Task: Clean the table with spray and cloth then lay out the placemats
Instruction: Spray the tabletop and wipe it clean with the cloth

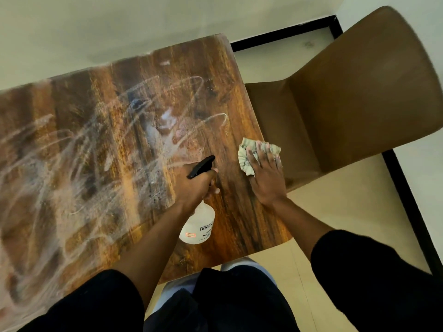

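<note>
A pale tiled floor with a black border strip surrounds a dark wood-grain table, whose top is streaked with whitish, foamy smears across its left and middle parts. A brown chair stands just beside the table's right edge. The left hand is wrapped around the neck of a spray bottle, fingers curled closed on it, holding it above the tabletop; its black trigger head points away from the person, toward the far side of the table. The bottle's body is white and translucent with a small printed label; whether any liquid is inside cannot be told. The right hand lies flat with fingers spread, pressing a crumpled pale cloth against the table near its right edge. Black sleeves cover both upper arms. No placemats are in view.
</note>
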